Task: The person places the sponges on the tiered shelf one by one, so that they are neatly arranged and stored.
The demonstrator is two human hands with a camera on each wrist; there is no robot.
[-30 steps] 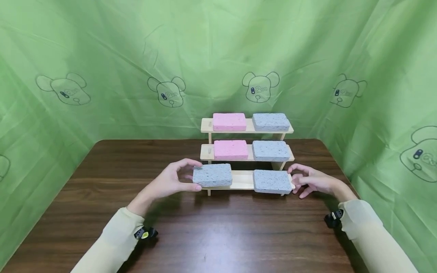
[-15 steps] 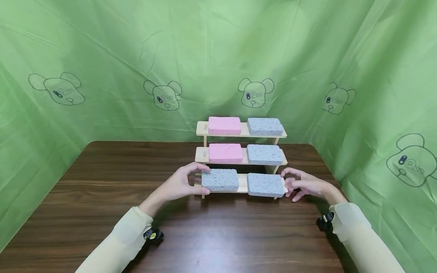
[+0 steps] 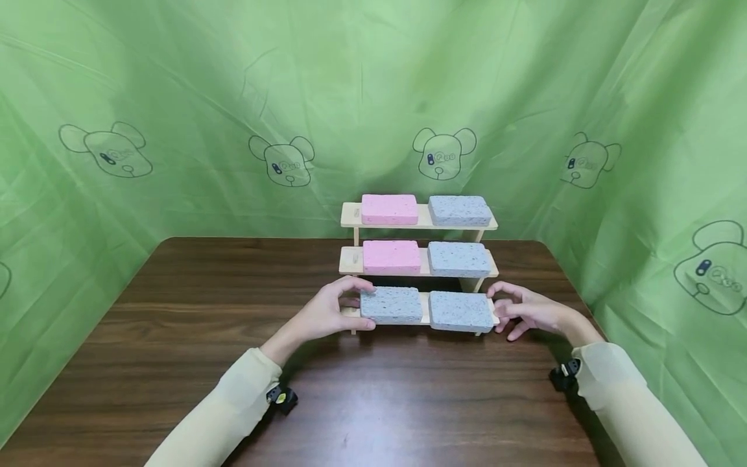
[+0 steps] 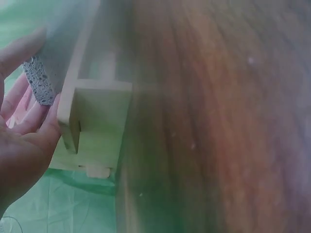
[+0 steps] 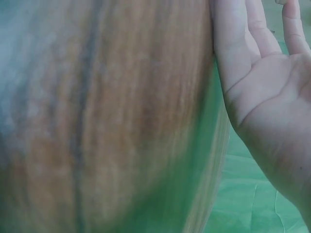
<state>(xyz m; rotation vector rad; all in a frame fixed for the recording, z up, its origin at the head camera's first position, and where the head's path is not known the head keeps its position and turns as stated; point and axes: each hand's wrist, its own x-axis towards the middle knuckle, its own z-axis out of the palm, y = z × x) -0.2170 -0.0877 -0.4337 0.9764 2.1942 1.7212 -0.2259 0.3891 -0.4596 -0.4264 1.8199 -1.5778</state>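
Note:
A three-tier wooden display rack bears rectangular porous sponges. Thumb and fingers of my left hand grip the left end of a blue-grey sponge on the lowest tier. In the left wrist view, the pitted end of this sponge shows between thumb and fingers, right at the shelf's end. A second blue-grey sponge lies to its right, a narrow strip of shelf between them. My right hand holds the right end of the lowest shelf with bent fingers; its fingertips are mostly out of the right wrist view.
Pink sponges lie at left on the middle tier and top tier, with blue-grey sponges beside them on the middle and top. The rack stands on a dark wooden table before a green curtain.
My left hand has carried its sponge rightward and set it down along the lowest shelf, closer to the other blue-grey one. My right hand stays at the shelf's right end.

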